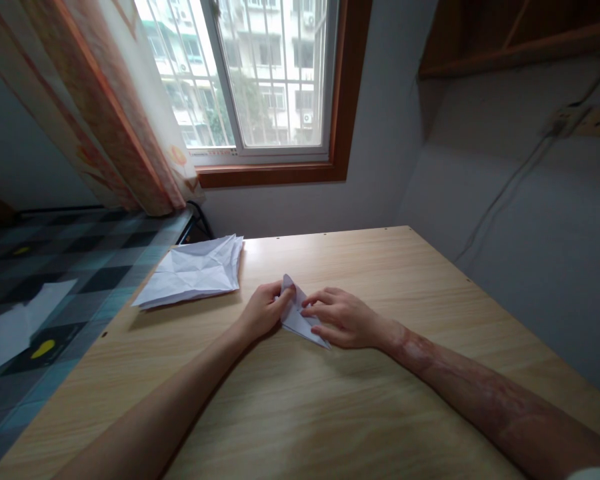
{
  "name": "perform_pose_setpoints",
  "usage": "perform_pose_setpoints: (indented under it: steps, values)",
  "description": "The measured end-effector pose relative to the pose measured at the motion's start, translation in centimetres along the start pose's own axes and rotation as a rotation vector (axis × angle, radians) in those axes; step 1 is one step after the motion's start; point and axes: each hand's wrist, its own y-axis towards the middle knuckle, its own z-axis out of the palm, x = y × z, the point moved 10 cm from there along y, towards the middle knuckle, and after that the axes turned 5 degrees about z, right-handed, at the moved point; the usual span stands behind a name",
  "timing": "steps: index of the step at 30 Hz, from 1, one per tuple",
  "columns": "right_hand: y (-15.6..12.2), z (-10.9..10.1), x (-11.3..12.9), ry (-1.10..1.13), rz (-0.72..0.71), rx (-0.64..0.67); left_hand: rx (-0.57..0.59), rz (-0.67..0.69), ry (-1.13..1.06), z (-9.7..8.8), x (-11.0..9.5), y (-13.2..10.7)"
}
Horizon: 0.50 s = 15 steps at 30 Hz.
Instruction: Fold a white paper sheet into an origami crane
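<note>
Two bare hands work on one item at the middle of one rectangular table of pale wood-grain laminate [390, 400], smooth and matt. The item is one small pointed wedge of folded white paper [296, 319], lying flat on the tabletop between the hands, its creases sharp. The left hand [263, 312] has its fingers curled, with thumb and fingertips closed on the wedge's upper tip. The right hand [344, 320] lies with its fingers extended and close together, the fingertips resting on the wedge's right side and the thumb along its lower edge. One loose stack of creased white paper sheets [193, 272] sits near the table's far left corner, well apart from the hands; the number of sheets cannot be told. Left of the table is one checked blue-grey cloth [95, 260] bearing one plain white sheet [15, 320].
</note>
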Motion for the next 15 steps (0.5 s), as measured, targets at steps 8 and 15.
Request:
perform_pose_setpoints:
  steps: [8, 15]
  values:
    - [0.0, 0.0, 0.1, 0.003, -0.005, 0.021, 0.041, 0.056, -0.002, 0.0, -1.0, -0.1]
    - [-0.1, 0.3, 0.4, -0.056, -0.032, 0.026, -0.126, 0.008, 0.088, -1.3, 0.6, -0.1]
